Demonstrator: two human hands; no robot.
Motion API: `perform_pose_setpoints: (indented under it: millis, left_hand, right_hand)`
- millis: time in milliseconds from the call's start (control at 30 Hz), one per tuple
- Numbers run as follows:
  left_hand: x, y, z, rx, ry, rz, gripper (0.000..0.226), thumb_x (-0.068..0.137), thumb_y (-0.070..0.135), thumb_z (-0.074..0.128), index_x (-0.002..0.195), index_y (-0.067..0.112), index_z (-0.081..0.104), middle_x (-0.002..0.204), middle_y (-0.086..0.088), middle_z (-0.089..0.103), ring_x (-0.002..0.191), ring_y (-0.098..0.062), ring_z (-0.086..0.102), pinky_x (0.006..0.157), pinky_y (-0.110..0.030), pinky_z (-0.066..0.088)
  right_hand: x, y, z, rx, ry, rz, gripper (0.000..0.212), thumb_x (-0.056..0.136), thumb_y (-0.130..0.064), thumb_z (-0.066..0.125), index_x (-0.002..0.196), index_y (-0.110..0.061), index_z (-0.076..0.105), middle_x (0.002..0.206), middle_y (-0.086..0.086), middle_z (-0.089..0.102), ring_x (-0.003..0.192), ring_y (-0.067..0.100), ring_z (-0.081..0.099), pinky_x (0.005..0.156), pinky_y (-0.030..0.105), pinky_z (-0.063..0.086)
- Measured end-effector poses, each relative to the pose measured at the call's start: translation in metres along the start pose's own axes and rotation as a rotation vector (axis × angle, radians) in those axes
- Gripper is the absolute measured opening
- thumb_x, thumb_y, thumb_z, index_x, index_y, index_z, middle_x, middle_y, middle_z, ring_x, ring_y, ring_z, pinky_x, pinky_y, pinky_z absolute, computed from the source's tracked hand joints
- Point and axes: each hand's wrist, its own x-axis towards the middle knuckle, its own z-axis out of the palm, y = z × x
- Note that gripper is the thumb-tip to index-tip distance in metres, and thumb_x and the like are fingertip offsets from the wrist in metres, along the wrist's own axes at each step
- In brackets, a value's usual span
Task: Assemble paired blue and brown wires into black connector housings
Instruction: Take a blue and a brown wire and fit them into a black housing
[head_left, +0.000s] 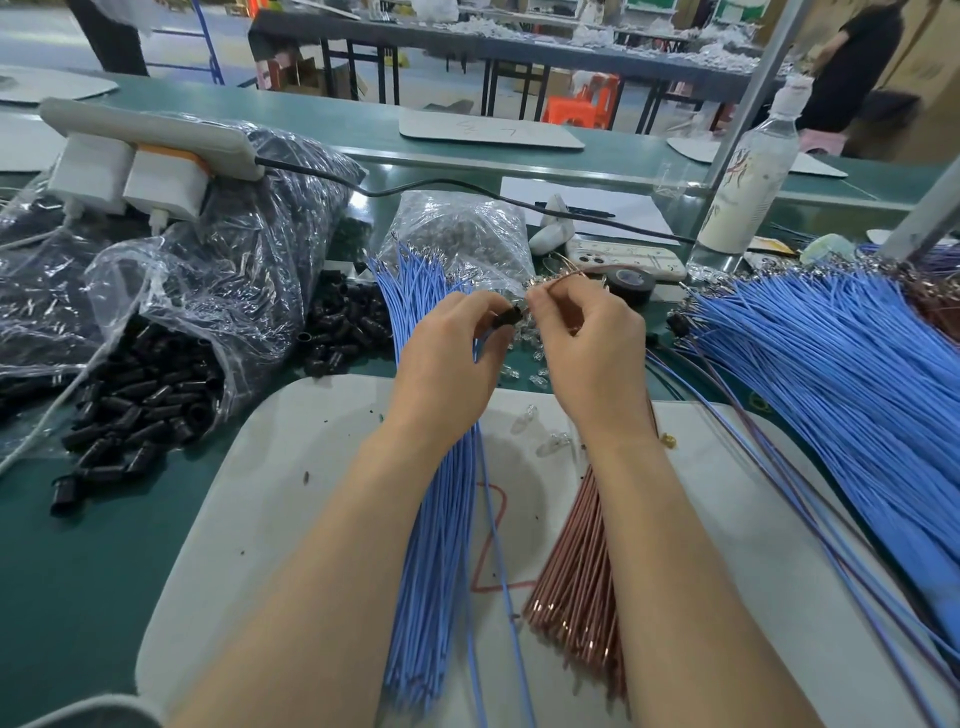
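Note:
My left hand (451, 347) pinches a small black connector housing (507, 316) between thumb and fingers. Close to its right, my right hand (586, 343) pinches a brown wire (569, 274) whose end curves up above the fingers, near the housing's mouth. A bundle of blue wires (435, 525) lies under my left forearm on the grey mat (270, 499). Beside it, under my right forearm, lies a bundle of brown wires (582, 587). Loose black housings (140, 410) spill from a clear bag at the left.
A large pile of blue wires (841, 374) fills the right side. Behind the hands sit a clear bag of small parts (462, 234), a phone (623, 258), a tape roll (631, 283), a bottle (748, 176) and a power strip (150, 140).

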Motion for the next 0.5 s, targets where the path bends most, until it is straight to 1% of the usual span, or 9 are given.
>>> perform_pose_setpoints:
  millis: [67, 133, 200, 267, 333, 400, 433, 467, 500]
  left_hand:
    - [0.000, 0.002, 0.000, -0.010, 0.014, 0.015, 0.015, 0.091, 0.012, 0.059, 0.104, 0.013, 0.065, 0.094, 0.000, 0.061, 0.085, -0.015, 0.055, 0.079, -0.030, 0.046]
    - [0.000, 0.002, 0.000, -0.027, 0.021, 0.034, 0.016, 0.090, 0.011, 0.059, 0.105, 0.011, 0.066, 0.094, 0.000, 0.062, 0.085, -0.015, 0.056, 0.079, -0.027, 0.045]
    - [-0.001, 0.003, 0.000, -0.037, 0.028, 0.050, 0.016, 0.089, 0.009, 0.060, 0.104, 0.008, 0.066, 0.093, 0.000, 0.061, 0.086, -0.017, 0.057, 0.080, -0.024, 0.045]
    - [0.000, 0.003, 0.001, -0.043, 0.024, 0.052, 0.016, 0.089, 0.008, 0.060, 0.104, 0.008, 0.066, 0.093, 0.000, 0.061, 0.088, -0.017, 0.057, 0.081, -0.024, 0.045]
    - [0.000, 0.005, 0.000, -0.065, 0.025, 0.072, 0.016, 0.089, 0.008, 0.061, 0.104, 0.009, 0.066, 0.094, 0.000, 0.063, 0.088, -0.015, 0.057, 0.082, -0.024, 0.046]
    - [0.000, 0.007, -0.001, -0.090, 0.043, 0.105, 0.017, 0.088, 0.007, 0.062, 0.104, 0.009, 0.067, 0.094, 0.002, 0.063, 0.084, -0.012, 0.057, 0.079, -0.017, 0.044]
    - [0.001, 0.009, -0.001, -0.119, 0.054, 0.097, 0.017, 0.088, 0.006, 0.062, 0.104, 0.009, 0.067, 0.093, 0.003, 0.064, 0.081, -0.010, 0.057, 0.077, -0.013, 0.043]
    - [0.002, 0.011, 0.000, -0.179, 0.062, 0.058, 0.017, 0.088, 0.007, 0.062, 0.104, 0.010, 0.067, 0.091, 0.003, 0.066, 0.079, -0.009, 0.059, 0.076, -0.013, 0.044]
    - [0.002, 0.012, 0.000, -0.290, 0.064, -0.011, 0.015, 0.089, 0.008, 0.061, 0.103, 0.011, 0.068, 0.090, 0.002, 0.068, 0.078, -0.010, 0.061, 0.077, -0.017, 0.047]
  right_hand:
    - [0.001, 0.001, 0.000, 0.026, -0.085, 0.099, 0.017, 0.092, -0.025, 0.061, 0.087, -0.012, 0.070, 0.071, -0.006, 0.064, 0.071, 0.013, 0.061, 0.076, 0.034, 0.050]
    - [0.002, -0.001, 0.000, 0.204, -0.123, 0.208, 0.013, 0.092, -0.026, 0.061, 0.099, -0.018, 0.069, 0.078, -0.005, 0.067, 0.073, 0.008, 0.062, 0.082, 0.035, 0.054]
    - [0.004, -0.003, -0.001, 0.501, -0.057, 0.325, 0.016, 0.094, -0.031, 0.057, 0.107, -0.025, 0.065, 0.087, 0.000, 0.069, 0.076, 0.008, 0.062, 0.076, 0.030, 0.055]
    - [0.006, -0.004, -0.003, 0.710, 0.019, 0.412, 0.018, 0.098, -0.036, 0.048, 0.104, -0.032, 0.065, 0.089, -0.003, 0.070, 0.076, 0.009, 0.061, 0.067, 0.022, 0.053]
    - [0.005, -0.003, -0.001, 0.655, -0.026, 0.412, 0.024, 0.100, -0.036, 0.043, 0.101, -0.035, 0.066, 0.092, -0.001, 0.071, 0.077, 0.011, 0.061, 0.069, 0.025, 0.052]
    - [0.002, -0.004, 0.004, 0.509, -0.158, 0.373, 0.026, 0.101, -0.037, 0.040, 0.103, -0.033, 0.066, 0.099, 0.009, 0.071, 0.085, 0.017, 0.062, 0.080, 0.034, 0.052]
    - [0.001, -0.005, 0.007, 0.477, -0.214, 0.368, 0.028, 0.101, -0.038, 0.038, 0.106, -0.031, 0.065, 0.103, 0.010, 0.070, 0.092, 0.018, 0.064, 0.088, 0.039, 0.052]
    - [0.001, -0.007, 0.010, 0.469, -0.248, 0.370, 0.029, 0.101, -0.039, 0.038, 0.108, -0.030, 0.064, 0.105, 0.008, 0.070, 0.098, 0.018, 0.065, 0.092, 0.041, 0.052]
    - [0.000, -0.010, 0.011, 0.475, -0.258, 0.365, 0.027, 0.101, -0.040, 0.039, 0.110, -0.028, 0.062, 0.101, 0.003, 0.070, 0.096, 0.015, 0.066, 0.088, 0.042, 0.053]
